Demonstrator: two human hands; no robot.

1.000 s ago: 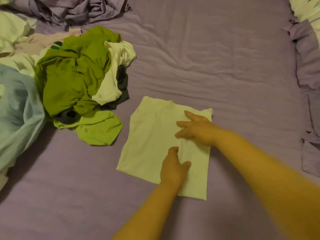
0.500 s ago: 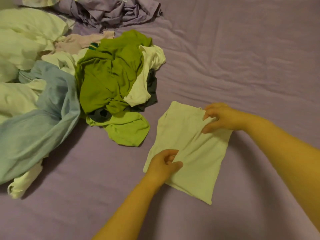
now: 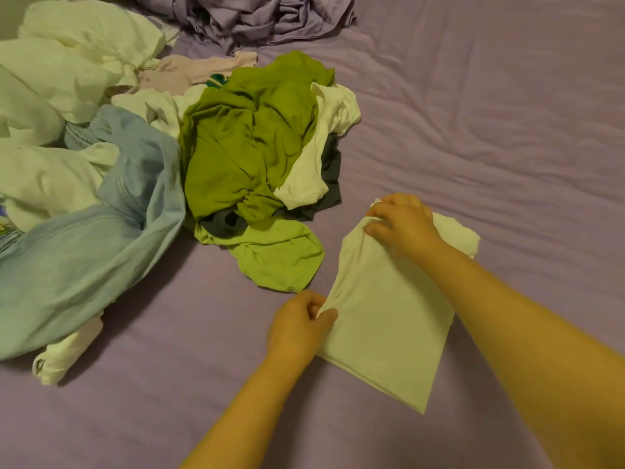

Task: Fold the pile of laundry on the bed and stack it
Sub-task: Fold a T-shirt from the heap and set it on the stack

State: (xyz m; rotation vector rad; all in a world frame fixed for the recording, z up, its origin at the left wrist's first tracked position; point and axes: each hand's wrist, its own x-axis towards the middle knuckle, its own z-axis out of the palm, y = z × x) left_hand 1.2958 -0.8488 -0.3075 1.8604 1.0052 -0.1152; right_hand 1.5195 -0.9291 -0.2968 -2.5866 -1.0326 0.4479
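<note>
Pale folded garment lies on the purple sheet, pinched along its left edge by both hands: left hand at the near corner, right hand at the far one. That edge looks lifted, so a fold across seems under way; next it wants carrying over and laying square. Left of both hands sits the unfolded laundry pile.

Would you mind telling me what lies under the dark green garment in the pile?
Under the dark green garment, a dark grey piece and a lighter green one poke out at its near edge. Whatever else lies beneath it is covered.
</note>
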